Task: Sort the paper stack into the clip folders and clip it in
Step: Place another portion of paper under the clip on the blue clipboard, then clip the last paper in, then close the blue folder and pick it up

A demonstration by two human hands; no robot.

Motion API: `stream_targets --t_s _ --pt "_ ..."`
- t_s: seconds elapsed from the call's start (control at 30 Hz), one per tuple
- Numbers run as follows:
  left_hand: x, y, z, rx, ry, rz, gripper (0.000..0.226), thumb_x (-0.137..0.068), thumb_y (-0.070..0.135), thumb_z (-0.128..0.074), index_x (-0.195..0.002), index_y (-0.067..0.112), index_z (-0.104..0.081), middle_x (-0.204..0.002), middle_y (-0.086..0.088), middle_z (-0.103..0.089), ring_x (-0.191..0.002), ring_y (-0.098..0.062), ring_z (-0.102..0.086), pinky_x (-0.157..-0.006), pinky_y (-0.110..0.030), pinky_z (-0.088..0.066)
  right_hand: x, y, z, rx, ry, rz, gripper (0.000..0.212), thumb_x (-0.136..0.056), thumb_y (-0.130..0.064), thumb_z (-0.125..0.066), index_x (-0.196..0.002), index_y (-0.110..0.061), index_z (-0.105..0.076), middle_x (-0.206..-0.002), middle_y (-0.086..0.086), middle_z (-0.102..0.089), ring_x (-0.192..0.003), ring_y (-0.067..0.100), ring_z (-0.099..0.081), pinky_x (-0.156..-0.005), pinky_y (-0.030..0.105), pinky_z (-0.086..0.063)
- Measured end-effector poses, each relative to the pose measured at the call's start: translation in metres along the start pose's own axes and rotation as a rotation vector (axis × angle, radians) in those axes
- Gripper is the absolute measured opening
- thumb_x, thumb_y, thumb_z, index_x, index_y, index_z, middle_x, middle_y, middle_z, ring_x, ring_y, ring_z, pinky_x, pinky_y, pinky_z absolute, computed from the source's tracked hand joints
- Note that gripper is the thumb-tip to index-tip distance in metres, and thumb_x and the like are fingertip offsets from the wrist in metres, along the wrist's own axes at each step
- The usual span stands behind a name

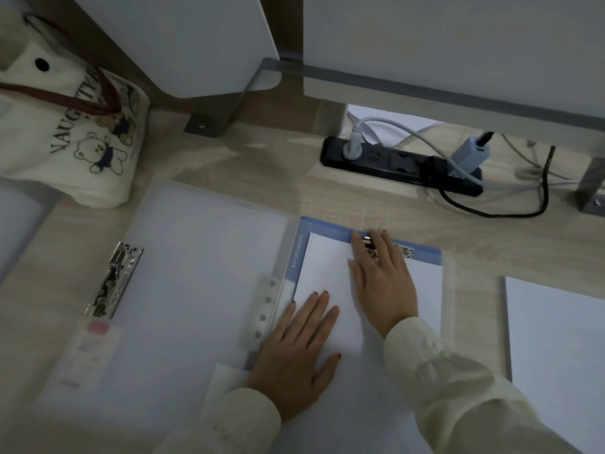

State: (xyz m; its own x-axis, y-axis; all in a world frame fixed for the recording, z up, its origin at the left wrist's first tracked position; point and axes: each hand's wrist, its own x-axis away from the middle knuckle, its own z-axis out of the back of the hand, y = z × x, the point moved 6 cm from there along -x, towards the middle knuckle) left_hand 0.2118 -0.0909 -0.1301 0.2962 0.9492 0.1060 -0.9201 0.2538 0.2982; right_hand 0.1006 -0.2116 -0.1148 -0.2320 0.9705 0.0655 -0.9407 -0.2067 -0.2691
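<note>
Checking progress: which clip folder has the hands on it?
The blue-edged folder at centre, under both hands; the clear folder to its left lies open and untouched.

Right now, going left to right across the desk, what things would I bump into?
Cream teddy-bear tote bag → silver metal clip on the clear folder → blue clip folder → black power strip → white paper stack.

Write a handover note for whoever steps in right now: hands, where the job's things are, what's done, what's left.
Left hand: flat on the paper sheets, holding them down in the blue folder.
Right hand: fingers on the blue folder's metal clip at the top edge; holds nothing.
Clear folder lies open at left, its clip on the left edge.
Paper stack waits at right.
Done: sheets placed in the blue folder.
Left: confirm the clip is down, then file the rest.
</note>
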Motion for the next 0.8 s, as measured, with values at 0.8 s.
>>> stream_targets --t_s 0.8 --pt "0.021 0.027 0.005 -0.023 -0.062 0.163 0.050 -0.085 0.030 -0.030 -0.132 0.018 -0.038 -0.141 -0.005 -0.048 -0.135 -0.020 -0.027 -0.112 -0.033 0.003 0.165 0.146 0.068 -0.244 -0.001 -0.628 0.040 -0.095 -0.027 -0.038 -0.132 -0.017 -0.048 -0.152 0.014 -0.023 -0.140 0.031 -0.016 -0.115 0.040 -0.018"
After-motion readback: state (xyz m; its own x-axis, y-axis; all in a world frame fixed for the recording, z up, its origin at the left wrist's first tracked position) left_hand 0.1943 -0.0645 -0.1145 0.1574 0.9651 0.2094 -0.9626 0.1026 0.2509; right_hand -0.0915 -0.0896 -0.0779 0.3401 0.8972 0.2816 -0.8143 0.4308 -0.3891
